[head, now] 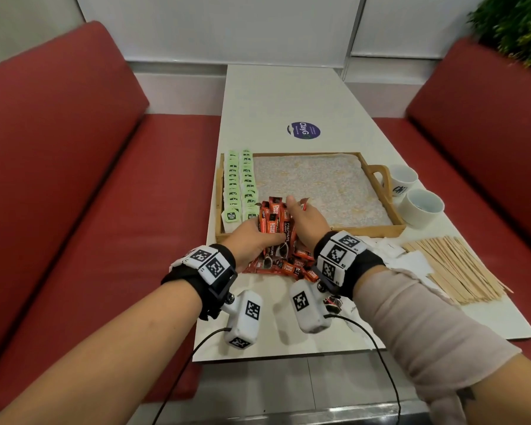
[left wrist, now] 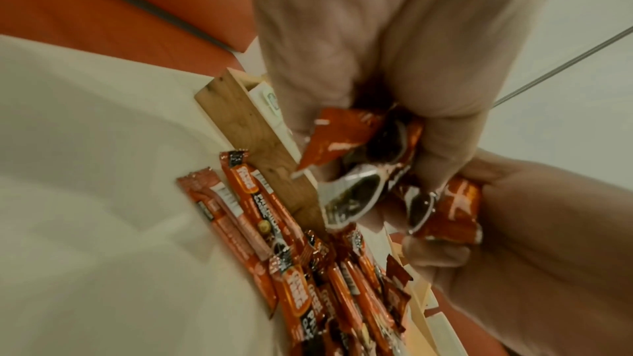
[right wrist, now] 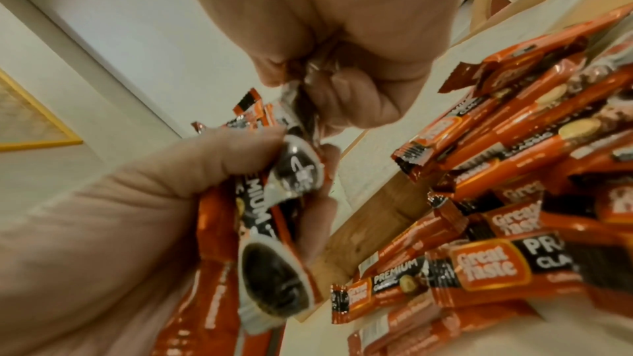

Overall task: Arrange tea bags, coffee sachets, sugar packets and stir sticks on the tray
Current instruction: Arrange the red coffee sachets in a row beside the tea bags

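A wooden tray [head: 374, 230] with a speckled liner sits mid-table. Two rows of green tea bags [head: 239, 185] fill its left side. Over the tray's front left corner both hands hold one bundle of orange coffee sachets [head: 275, 219]. My left hand [head: 252, 237] grips the bundle from the left, fingers curled round it [left wrist: 359, 145]. My right hand [head: 304, 216] pinches the sachets from the right [right wrist: 342, 64]. More sachets [head: 288, 266] lie heaped on the table against the tray's front rim [left wrist: 267, 161]. Wooden stir sticks [head: 454, 268] and white sugar packets [head: 411, 259] lie at the right.
Two white cups [head: 423, 207] stand right of the tray's handle. A blue round sticker [head: 303, 130] is on the table beyond the tray. Red bench seats [head: 74, 179] flank the narrow white table. The liner to the right of the tea bags is bare.
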The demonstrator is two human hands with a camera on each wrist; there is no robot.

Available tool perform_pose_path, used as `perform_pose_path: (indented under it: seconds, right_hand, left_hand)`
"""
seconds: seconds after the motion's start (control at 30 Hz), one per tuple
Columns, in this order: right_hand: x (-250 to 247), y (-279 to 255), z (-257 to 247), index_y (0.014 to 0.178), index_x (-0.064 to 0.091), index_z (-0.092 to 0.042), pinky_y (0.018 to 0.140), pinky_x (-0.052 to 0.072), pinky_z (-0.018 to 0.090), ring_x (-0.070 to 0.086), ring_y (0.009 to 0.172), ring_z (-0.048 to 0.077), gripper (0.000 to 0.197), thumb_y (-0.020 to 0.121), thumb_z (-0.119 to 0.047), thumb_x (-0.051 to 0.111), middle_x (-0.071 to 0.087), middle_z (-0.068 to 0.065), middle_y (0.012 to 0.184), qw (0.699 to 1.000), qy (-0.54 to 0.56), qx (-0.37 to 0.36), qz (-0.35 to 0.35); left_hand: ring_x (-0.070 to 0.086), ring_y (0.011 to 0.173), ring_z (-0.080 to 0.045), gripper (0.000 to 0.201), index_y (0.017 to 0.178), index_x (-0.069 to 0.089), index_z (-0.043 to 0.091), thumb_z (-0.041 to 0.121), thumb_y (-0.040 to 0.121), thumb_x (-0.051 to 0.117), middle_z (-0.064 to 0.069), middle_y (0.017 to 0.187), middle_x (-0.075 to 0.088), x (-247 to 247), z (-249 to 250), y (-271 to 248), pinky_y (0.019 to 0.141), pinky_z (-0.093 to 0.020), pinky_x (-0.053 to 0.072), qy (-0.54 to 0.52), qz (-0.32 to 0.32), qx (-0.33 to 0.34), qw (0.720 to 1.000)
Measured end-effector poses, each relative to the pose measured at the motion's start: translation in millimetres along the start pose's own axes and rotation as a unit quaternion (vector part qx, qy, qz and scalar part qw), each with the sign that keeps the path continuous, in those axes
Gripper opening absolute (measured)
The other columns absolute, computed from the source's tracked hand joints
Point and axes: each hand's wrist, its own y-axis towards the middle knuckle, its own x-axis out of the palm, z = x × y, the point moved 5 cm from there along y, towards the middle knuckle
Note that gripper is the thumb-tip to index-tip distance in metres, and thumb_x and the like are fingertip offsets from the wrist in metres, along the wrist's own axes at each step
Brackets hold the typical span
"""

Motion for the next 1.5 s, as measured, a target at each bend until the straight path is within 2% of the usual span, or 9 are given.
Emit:
perform_pose_path:
  seconds: [0.17,0.37,0.47,0.57,0.73,0.97,1.13,1.3,1.5]
  right_hand:
    - [-3,-2,-6,0.084,0.056,-0.012,0.066,0.041,0.033,0.049,0.058,0.013,0.019,0.096,-0.023,0.046,0.058,-0.003,0.066,0.996,0.069,0.007,0.048]
    - [-5,-7,-17,0.079,0.046,-0.018,0.061,0.040,0.031,0.048,0.060,0.015,0.030,0.092,-0.044,0.054,0.052,-0.003,0.067,0.996,0.040,-0.031,0.070]
    - [-1,-13,-21,0.099,0.041,-0.015,0.065,0.037,0.032,0.048,0.068,0.013,0.043,0.093,-0.057,0.040,0.050,-0.006,0.077,0.998,-0.013,-0.049,0.035]
    - [3,-11,-17,0.100,0.034,-0.015,0.072,0.038,0.038,0.046,0.069,0.020,0.028,0.100,-0.043,0.030,0.047,-0.001,0.076,0.999,0.013,-0.048,0.011]
    - [-3,-2,-20,0.099,0.030,-0.016,0.067,0.037,0.043,0.045,0.068,0.023,0.014,0.091,-0.011,0.041,0.048,0.006,0.075,0.996,-0.040,-0.083,-0.007]
    - [-10,17,-22,0.102,0.035,-0.020,0.078,0.039,0.040,0.051,0.072,0.023,0.017,0.093,-0.010,0.046,0.054,-0.001,0.077,0.982,-0.132,-0.106,-0.080]
    - [-34,38,-15,0.089,0.055,-0.020,0.065,0.043,0.027,0.054,0.067,0.012,0.005,0.093,-0.023,0.057,0.062,-0.004,0.074,0.989,-0.094,-0.081,-0.080]
    - [-46,51,-13,0.089,0.060,-0.017,0.054,0.042,0.014,0.051,0.056,0.007,0.005,0.092,-0.013,0.060,0.062,-0.004,0.071,0.988,-0.056,-0.077,-0.122]
    - [-50,91,-24,0.081,0.062,-0.021,0.052,0.040,0.019,0.052,0.054,0.010,0.014,0.090,-0.011,0.060,0.063,-0.003,0.069,0.992,-0.039,-0.077,-0.092]
  left_hand:
    - [0.065,0.088,-0.034,0.019,0.103,0.056,0.001,-0.007,0.086,0.054,-0.022,0.093,0.065,-2,-2,1,0.087,-0.047,0.052,-0.029,0.015,-0.010,0.999]
    - [0.061,0.062,-0.018,0.018,0.082,0.049,0.010,-0.008,0.087,0.048,-0.006,0.067,0.057,-9,1,3,0.061,-0.030,0.047,-0.084,0.035,-0.017,0.996]
    - [0.051,0.054,-0.014,0.013,0.088,0.052,0.008,-0.005,0.087,0.048,-0.003,0.074,0.059,-14,2,8,0.048,-0.024,0.040,-0.111,0.054,-0.014,0.992]
    - [0.050,0.050,-0.007,0.010,0.100,0.055,0.005,0.004,0.090,0.053,-0.002,0.085,0.061,-18,0,15,0.039,-0.018,0.038,-0.165,0.076,-0.031,0.983]
    - [0.046,0.055,-0.007,0.019,0.098,0.061,0.021,0.034,0.086,0.066,0.003,0.083,0.066,-20,8,25,0.044,-0.017,0.038,-0.169,0.071,-0.015,0.983]
    - [0.044,0.054,-0.011,0.015,0.083,0.056,0.019,0.016,0.083,0.071,0.001,0.067,0.050,-19,21,46,0.046,-0.022,0.034,-0.070,0.131,0.020,0.989]
    - [0.041,0.049,-0.011,0.015,0.082,0.055,0.020,0.018,0.085,0.069,0.001,0.061,0.048,-26,31,56,0.043,-0.022,0.035,-0.067,0.181,0.045,0.980]
    - [0.041,0.050,-0.014,0.020,0.081,0.052,0.023,0.015,0.084,0.071,-0.002,0.065,0.050,-34,36,61,0.051,-0.028,0.035,-0.081,0.211,0.078,0.971]
    - [0.048,0.049,-0.009,0.013,0.088,0.056,0.021,0.017,0.086,0.069,0.002,0.069,0.057,-50,49,81,0.049,-0.023,0.037,-0.126,0.238,0.077,0.960]
